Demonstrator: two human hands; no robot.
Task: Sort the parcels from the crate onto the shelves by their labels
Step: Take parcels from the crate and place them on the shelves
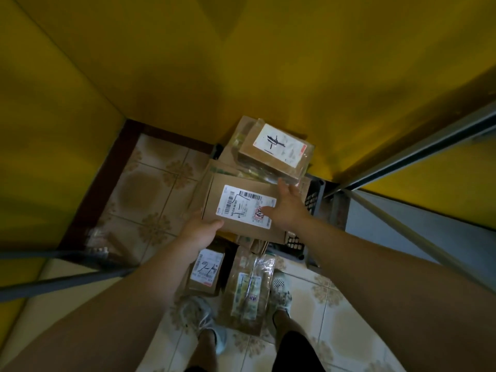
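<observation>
A flat brown parcel with a white barcode label lies above the dark crate. My left hand grips its near left corner, thumb on top. My right hand is spread flat over the parcel's right side, with its fingertips reaching the taped brown box behind. That box has a white label with black marker strokes and sits on top of the pile of parcels in the crate.
Two more parcels lie on the tiled floor by my feet: a small labelled box and a long tape-wrapped one. Yellow walls close in behind and left. Metal shelf rails run at right; a grey bar crosses at left.
</observation>
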